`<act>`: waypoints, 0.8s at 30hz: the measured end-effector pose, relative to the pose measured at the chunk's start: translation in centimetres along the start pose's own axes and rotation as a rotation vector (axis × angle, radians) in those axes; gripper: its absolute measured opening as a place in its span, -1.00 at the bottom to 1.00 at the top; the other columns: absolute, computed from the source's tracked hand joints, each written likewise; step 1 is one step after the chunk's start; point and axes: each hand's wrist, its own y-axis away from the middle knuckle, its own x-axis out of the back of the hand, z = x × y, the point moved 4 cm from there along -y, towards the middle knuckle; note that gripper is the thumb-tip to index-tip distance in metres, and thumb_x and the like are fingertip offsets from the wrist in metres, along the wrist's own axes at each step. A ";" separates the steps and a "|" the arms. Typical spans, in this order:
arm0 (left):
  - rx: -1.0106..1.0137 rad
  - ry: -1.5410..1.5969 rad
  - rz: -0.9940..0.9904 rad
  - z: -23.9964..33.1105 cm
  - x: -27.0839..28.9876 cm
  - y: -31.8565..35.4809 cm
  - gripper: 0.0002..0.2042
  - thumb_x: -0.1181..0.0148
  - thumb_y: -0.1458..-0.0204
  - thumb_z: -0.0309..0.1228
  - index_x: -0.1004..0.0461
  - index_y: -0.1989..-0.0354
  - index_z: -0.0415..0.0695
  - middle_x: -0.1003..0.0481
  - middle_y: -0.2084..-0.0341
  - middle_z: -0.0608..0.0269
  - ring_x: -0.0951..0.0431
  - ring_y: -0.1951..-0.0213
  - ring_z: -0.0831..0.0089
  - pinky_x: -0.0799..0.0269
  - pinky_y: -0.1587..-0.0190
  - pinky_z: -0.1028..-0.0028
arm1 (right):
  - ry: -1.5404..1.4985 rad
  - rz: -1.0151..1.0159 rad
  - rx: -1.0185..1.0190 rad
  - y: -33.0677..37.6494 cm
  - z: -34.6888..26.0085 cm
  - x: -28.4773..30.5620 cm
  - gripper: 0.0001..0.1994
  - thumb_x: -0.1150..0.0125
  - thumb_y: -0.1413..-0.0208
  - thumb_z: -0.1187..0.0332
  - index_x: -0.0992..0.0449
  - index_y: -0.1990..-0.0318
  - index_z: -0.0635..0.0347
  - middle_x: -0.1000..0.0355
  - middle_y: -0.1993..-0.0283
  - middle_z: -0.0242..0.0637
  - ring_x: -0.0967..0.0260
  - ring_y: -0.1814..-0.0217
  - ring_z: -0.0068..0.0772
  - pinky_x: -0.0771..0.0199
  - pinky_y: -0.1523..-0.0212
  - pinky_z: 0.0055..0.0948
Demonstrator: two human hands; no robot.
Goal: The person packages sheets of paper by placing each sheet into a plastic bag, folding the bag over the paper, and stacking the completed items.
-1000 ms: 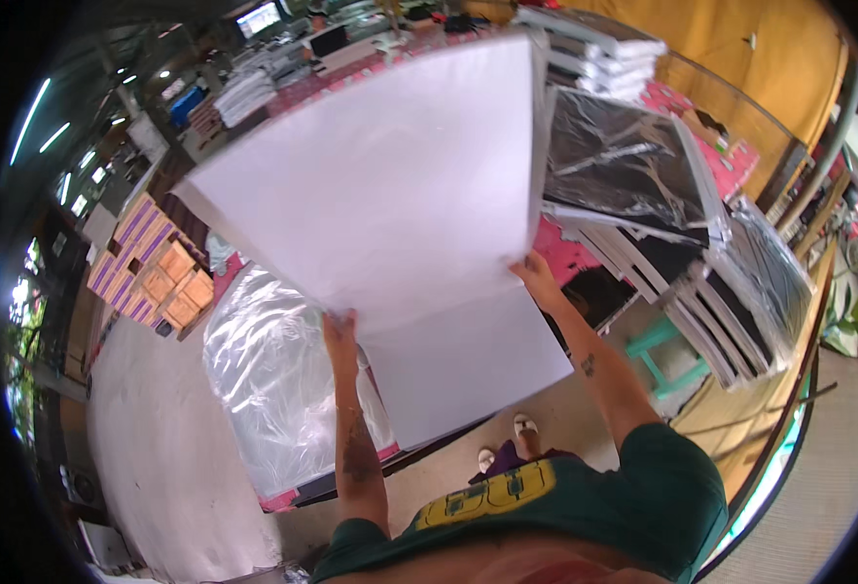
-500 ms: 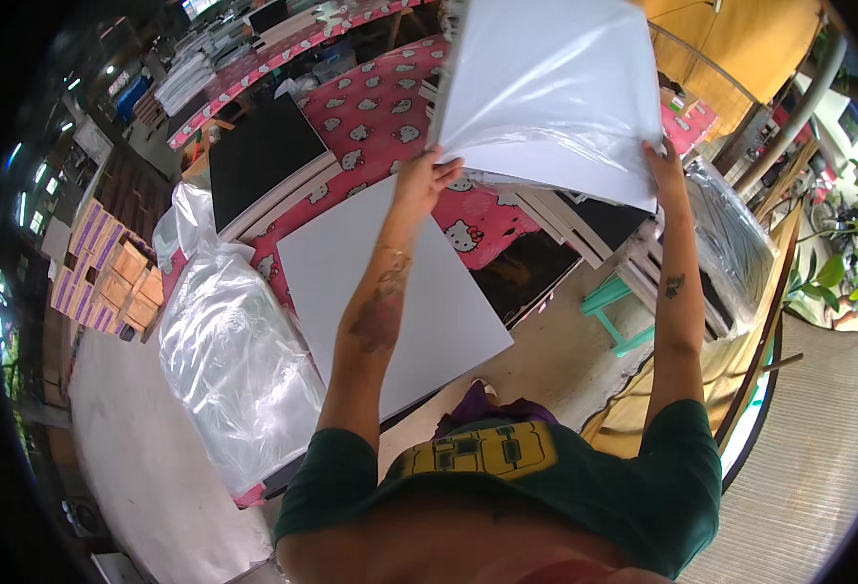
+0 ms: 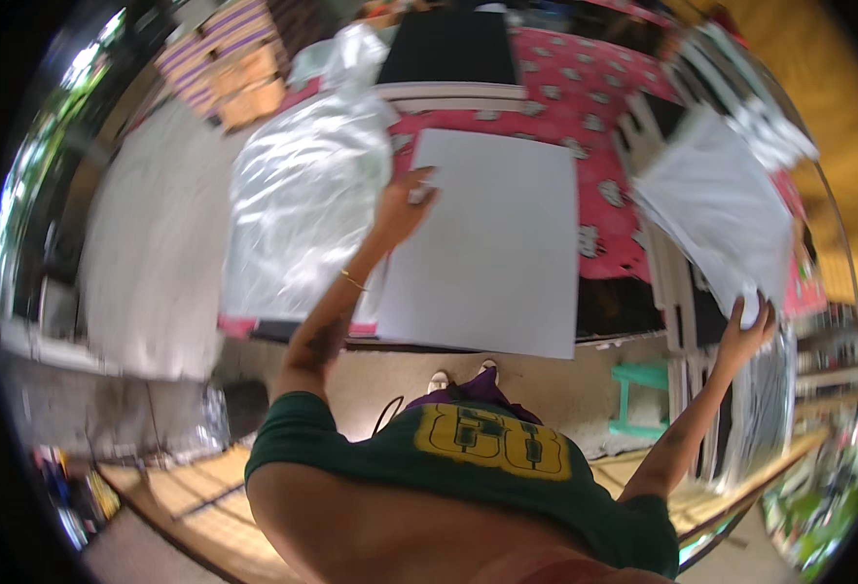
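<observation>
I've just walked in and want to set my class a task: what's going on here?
Someone in a green shirt stands at a pink-covered table. Their right hand grips a corner of a white panel above stacked boards. Their left hand is at the left edge of a flat white sheet; contact is hard to tell. Clear plastic lies left of it.

I stand on a pale floor (image 3: pixel 560 383), facing a table (image 3: pixel 599 165) spread with patterned pink cloth. A green stool (image 3: pixel 640 374) stands to my right, a yellow sheet (image 3: pixel 845 97) hangs beyond, and daylight (image 3: pixel 84 64) glares at my far left.
</observation>
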 end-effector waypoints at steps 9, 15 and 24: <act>0.366 -0.691 -0.088 -12.5 14.9 12.9 -0.76 -0.15 0.04 -0.22 -0.47 0.34 -0.15 -0.53 0.44 0.06 -0.50 0.37 0.06 -0.38 0.26 0.20 | -1.483 -1.568 -0.375 24.4 -36.0 -11.9 -0.44 -0.16 -0.06 0.12 -0.21 -0.17 0.16 -0.26 -0.05 -0.27 -0.20 -0.12 -0.42 -0.25 -0.06 -0.34; 0.262 0.194 0.109 0.8 12.5 9.8 -0.70 -0.21 0.02 -0.22 -0.40 0.54 -0.24 -0.26 0.78 0.30 -0.15 0.67 0.50 -0.16 0.58 0.41 | -1.856 -1.733 -0.895 27.5 -44.8 -13.1 -0.51 -0.18 -0.03 0.26 -0.22 -0.11 0.12 -0.30 0.01 -0.29 -0.24 -0.07 -0.34 -0.25 -0.09 -0.18; 0.684 0.472 -0.119 -7.8 14.1 9.6 -0.62 -0.16 -0.02 -0.12 -0.53 0.39 -0.29 -0.48 0.58 0.30 -0.39 0.56 0.53 -0.33 0.46 0.47 | -1.804 -1.138 -0.734 20.9 -38.7 -15.6 -0.44 -0.13 -0.06 0.12 -0.16 -0.18 0.11 -0.32 0.06 -0.34 -0.32 0.00 -0.40 -0.32 -0.02 -0.40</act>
